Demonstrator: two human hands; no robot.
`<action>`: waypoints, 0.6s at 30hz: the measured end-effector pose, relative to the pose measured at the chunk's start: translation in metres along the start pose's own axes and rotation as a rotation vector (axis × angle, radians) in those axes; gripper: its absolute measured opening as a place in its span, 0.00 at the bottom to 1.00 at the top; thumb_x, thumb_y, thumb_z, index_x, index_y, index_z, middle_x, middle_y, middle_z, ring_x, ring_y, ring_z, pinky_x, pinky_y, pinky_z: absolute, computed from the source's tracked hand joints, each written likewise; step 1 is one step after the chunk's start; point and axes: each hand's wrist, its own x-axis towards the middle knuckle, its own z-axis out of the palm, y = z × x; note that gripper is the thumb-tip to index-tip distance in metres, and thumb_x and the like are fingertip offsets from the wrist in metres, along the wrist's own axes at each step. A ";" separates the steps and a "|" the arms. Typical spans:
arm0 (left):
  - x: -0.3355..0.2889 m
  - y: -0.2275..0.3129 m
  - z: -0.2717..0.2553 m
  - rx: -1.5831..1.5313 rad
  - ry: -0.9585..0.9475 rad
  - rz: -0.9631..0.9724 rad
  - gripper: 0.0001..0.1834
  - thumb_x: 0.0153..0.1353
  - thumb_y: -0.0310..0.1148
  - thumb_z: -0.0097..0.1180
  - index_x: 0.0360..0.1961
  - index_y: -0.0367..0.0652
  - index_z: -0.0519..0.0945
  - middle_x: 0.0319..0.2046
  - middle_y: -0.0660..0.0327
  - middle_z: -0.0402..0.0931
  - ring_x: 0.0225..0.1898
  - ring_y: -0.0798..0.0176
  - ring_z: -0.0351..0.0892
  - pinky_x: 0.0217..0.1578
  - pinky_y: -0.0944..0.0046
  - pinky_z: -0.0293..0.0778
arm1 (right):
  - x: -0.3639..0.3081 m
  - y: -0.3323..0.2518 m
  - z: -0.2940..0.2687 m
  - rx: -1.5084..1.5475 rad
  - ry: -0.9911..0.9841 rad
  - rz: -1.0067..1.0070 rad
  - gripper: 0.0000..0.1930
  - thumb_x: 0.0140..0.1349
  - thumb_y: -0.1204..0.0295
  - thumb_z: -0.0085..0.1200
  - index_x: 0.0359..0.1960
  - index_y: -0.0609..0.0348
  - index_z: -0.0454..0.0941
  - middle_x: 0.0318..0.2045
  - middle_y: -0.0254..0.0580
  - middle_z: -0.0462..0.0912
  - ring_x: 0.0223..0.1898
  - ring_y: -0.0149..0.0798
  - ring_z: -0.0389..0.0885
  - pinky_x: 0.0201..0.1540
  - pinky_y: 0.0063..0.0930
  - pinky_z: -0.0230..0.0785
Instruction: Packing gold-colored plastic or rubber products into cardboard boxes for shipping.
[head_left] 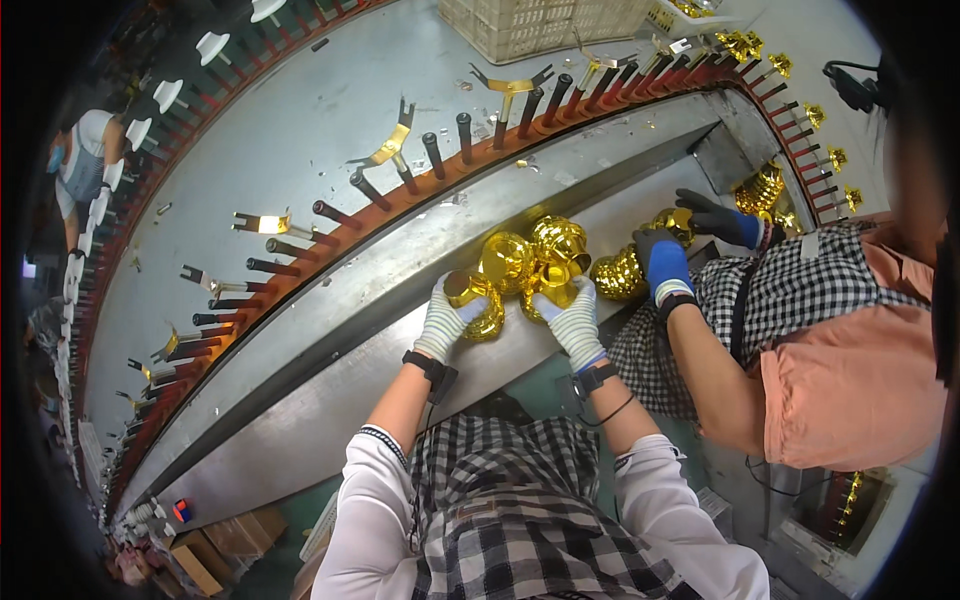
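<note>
In a striped glove, my left hand point(443, 325) is closed around a shiny gold cup-shaped piece point(463, 288), its round open end facing up. My right hand point(575, 325), gloved the same way, grips another gold cup-shaped piece point(556, 290) by its side. Between and beyond the hands, smooth round gold pieces point(507, 262) lie bunched together in the metal trough point(410, 345). One more rounded gold piece point(485, 322) rests against my left fingers. Both thumbs point inward, and the fingertips are partly hidden behind the pieces.
Past the trough curves a line of spindles point(433, 155), some bearing forked gold parts point(385, 148). At my right, a co-worker's gloved hands point(665, 260) handle textured gold pieces point(620, 275). A pale plastic crate point(540, 25) stands at the far side. Cardboard boxes point(225, 545) sit low at left.
</note>
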 end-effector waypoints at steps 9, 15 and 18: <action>-0.027 0.010 0.003 -0.144 -0.113 0.027 0.45 0.50 0.35 0.79 0.66 0.40 0.67 0.58 0.59 0.76 0.59 0.62 0.77 0.60 0.59 0.76 | 0.019 0.029 -0.009 0.433 -0.539 0.037 0.45 0.52 0.72 0.74 0.69 0.65 0.58 0.61 0.46 0.76 0.60 0.41 0.78 0.65 0.38 0.72; -0.077 -0.016 -0.021 0.041 -0.054 0.030 0.50 0.45 0.37 0.81 0.68 0.38 0.66 0.56 0.55 0.77 0.57 0.60 0.78 0.62 0.58 0.74 | -0.050 0.020 0.020 0.483 -0.736 0.108 0.42 0.53 0.69 0.73 0.68 0.64 0.63 0.60 0.45 0.78 0.60 0.40 0.78 0.64 0.36 0.72; -0.138 -0.017 -0.069 -0.007 0.011 -0.037 0.51 0.47 0.33 0.80 0.69 0.36 0.63 0.59 0.52 0.76 0.61 0.58 0.76 0.64 0.57 0.73 | -0.098 -0.005 0.048 0.535 -0.865 0.164 0.42 0.49 0.64 0.76 0.65 0.64 0.68 0.59 0.50 0.77 0.60 0.45 0.77 0.64 0.40 0.73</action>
